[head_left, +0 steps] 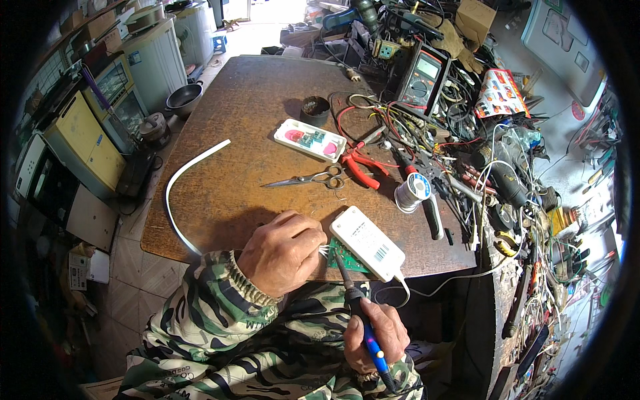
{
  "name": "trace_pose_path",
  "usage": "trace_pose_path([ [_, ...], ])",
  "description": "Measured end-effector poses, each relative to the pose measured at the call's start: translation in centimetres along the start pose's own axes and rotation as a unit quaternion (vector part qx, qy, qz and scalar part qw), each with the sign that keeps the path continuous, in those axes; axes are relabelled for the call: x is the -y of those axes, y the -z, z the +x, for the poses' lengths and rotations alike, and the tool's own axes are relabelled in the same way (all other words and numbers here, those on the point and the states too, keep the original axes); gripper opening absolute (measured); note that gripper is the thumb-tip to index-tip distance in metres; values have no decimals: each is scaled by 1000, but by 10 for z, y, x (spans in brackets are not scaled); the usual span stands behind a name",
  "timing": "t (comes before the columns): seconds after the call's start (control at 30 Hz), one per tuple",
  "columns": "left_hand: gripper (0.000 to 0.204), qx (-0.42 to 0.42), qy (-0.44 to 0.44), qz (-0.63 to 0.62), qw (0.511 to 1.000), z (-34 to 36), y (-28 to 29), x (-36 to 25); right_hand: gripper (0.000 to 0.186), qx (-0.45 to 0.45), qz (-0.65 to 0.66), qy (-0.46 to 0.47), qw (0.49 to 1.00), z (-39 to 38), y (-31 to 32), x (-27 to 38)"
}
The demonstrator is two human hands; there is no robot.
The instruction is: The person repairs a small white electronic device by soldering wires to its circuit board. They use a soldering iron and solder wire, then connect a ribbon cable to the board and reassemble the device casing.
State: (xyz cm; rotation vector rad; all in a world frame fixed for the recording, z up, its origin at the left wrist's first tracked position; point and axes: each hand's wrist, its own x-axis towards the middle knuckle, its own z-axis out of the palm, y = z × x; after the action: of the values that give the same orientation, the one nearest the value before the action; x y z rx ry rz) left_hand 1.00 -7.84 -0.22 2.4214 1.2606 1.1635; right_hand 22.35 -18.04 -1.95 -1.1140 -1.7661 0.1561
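My right hand (377,337) grips a soldering iron (360,313) with a dark and blue handle. Its metal tip reaches up onto a green circuit board (345,259) at the table's front edge. My left hand (283,253) is closed beside the board, pinching thin white wires (324,251) against its left edge; the fingertips are partly hidden. Overlapping the board's right side lies a white plastic case (368,243), with a white cable running from its lower end. A white flat cable (175,183) curves across the table's left and disappears under my left sleeve.
Beyond my hands on the wooden table (247,100) lie scissors (307,179), red-handled pliers (363,170), a solder spool (413,191), an open white case half (310,140) and a dark round cup (315,110). A multimeter (421,77) and tangled cables crowd the right side.
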Motion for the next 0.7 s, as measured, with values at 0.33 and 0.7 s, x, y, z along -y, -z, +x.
trace_pose_path([
  [0.33,18,-12,0,-1,1000,-1,-2,0,38,-26,-9,15,1000,-6,5,-5],
  [0.7,18,3,5,-3,1000,1,0,0,28,-56,14,-20,998,-19,8,1],
])
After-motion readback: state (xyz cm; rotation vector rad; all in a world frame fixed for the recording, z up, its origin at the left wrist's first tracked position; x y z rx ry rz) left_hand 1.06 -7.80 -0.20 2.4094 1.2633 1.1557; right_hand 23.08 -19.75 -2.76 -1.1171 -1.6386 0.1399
